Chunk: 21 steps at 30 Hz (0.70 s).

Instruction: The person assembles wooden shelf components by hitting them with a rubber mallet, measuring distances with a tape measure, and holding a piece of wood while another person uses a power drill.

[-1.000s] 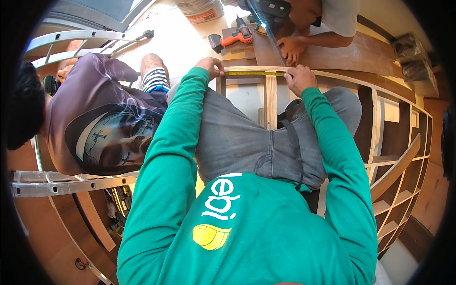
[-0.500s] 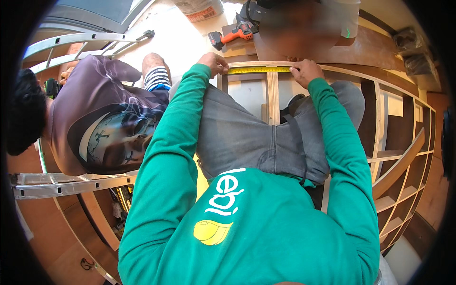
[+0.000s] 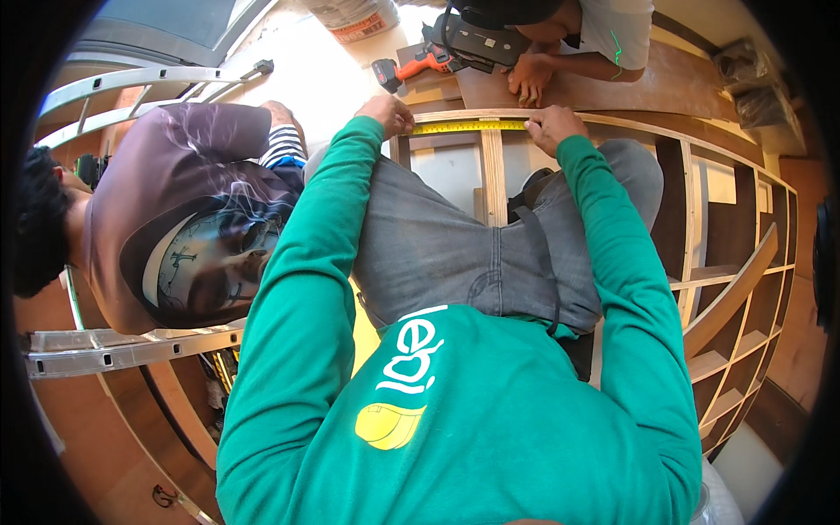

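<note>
A yellow tape measure point(image 3: 468, 127) is stretched along the edge of a wooden frame point(image 3: 494, 179), across the top of its upright. Its left end is pinched by my left hand point(image 3: 388, 113), which rests at the frame's corner. My right hand point(image 3: 556, 129) grips the other end, thumb and fingers closed on the tape near the right part of the frame. My gray-trousered legs straddle the frame's near side.
An orange cordless drill point(image 3: 411, 68) lies beyond the frame, next to a crouching co-worker's hand point(image 3: 530, 79). Another person in a purple shirt point(image 3: 197, 201) sits at my left between aluminum ladders point(image 3: 131, 352). A shelf grid point(image 3: 744, 262) with a loose curved strip point(image 3: 735, 293) extends right.
The view has shifted slightly, and both my hands stay on the tape. The co-worker ahead has moved, so a hand on the brown board now shows.
</note>
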Each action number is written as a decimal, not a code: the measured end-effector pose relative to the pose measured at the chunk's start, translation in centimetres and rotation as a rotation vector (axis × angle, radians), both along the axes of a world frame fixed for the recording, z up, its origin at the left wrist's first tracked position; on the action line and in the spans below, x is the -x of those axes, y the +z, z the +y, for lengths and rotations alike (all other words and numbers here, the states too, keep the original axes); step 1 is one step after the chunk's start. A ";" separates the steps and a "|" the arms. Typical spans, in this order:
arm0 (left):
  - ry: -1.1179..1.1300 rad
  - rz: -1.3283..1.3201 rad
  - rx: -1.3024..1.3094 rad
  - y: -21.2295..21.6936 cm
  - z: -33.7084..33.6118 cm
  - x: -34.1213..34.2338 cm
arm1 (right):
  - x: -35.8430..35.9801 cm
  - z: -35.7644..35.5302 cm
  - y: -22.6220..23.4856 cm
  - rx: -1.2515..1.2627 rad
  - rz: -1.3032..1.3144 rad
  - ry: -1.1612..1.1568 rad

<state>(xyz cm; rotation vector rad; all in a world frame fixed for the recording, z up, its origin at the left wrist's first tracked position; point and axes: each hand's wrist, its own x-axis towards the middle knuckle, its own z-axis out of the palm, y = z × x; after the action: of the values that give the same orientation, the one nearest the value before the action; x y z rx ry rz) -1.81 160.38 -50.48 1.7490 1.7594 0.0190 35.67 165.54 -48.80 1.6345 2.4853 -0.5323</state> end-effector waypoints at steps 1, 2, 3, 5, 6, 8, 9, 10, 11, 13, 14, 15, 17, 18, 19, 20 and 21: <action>0.007 0.013 0.004 0.0 0.1 -0.2 | 0.3 -0.1 -0.1 0.003 -0.028 -0.001; 0.014 0.026 0.009 0.0 0.1 -0.3 | 0.5 -0.3 -0.2 0.006 -0.057 -0.001; 0.022 0.040 0.013 0.0 0.1 -0.3 | 0.7 -0.5 -0.2 0.014 -0.068 -0.017; 0.025 0.071 0.018 -0.1 -0.1 -0.2 | 1.0 -0.6 -0.5 0.024 -0.085 -0.049; 0.028 0.087 0.021 -0.1 -0.3 -0.1 | 1.3 -0.6 -0.6 0.037 -0.090 -0.054; 0.018 0.093 0.004 0.4 -0.3 -0.6 | 1.1 -0.6 -1.4 -0.032 -0.124 -0.035; 0.012 0.096 -0.005 0.6 -0.2 -0.9 | 0.7 -0.5 -1.7 -0.066 -0.142 -0.027; 0.019 0.122 -0.017 0.6 -0.7 -0.7 | 1.1 -1.0 -1.1 -0.033 -0.128 -0.035; 0.033 0.117 -0.007 0.7 -0.9 -0.6 | 1.3 -1.3 -0.9 -0.039 -0.125 -0.037; 0.057 0.103 0.012 0.7 -1.0 -0.5 | 1.6 -1.6 -0.6 -0.051 -0.119 -0.047; 0.058 0.103 0.001 0.6 -1.0 -0.4 | 1.6 -1.8 -0.6 -0.069 -0.107 -0.050; 0.060 0.102 -0.011 0.4 -1.2 -0.3 | 1.6 -2.1 -0.5 -0.086 -0.095 -0.052; 0.067 0.096 -0.025 -0.1 -1.3 0.1 | 1.8 -2.2 -0.6 -0.100 -0.082 -0.046; 0.070 0.090 -0.026 -0.3 -1.4 0.3 | 1.8 -2.3 -0.6 -0.095 -0.081 -0.041; 0.072 0.082 -0.027 -0.2 -1.4 0.3 | 1.7 -2.3 -0.7 -0.090 -0.083 -0.036; 0.077 0.077 -0.027 -0.2 -1.4 0.3 | 1.6 -2.3 -0.9 -0.101 -0.078 -0.037; 0.083 0.073 -0.027 -0.1 -1.3 0.1 | 1.4 -2.2 -0.9 -0.103 -0.080 -0.038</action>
<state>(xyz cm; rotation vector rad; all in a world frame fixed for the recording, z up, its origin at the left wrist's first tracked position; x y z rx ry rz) -1.91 159.07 -50.59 1.7147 1.8920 0.0144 34.23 163.39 -49.72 1.7064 2.4668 -0.3408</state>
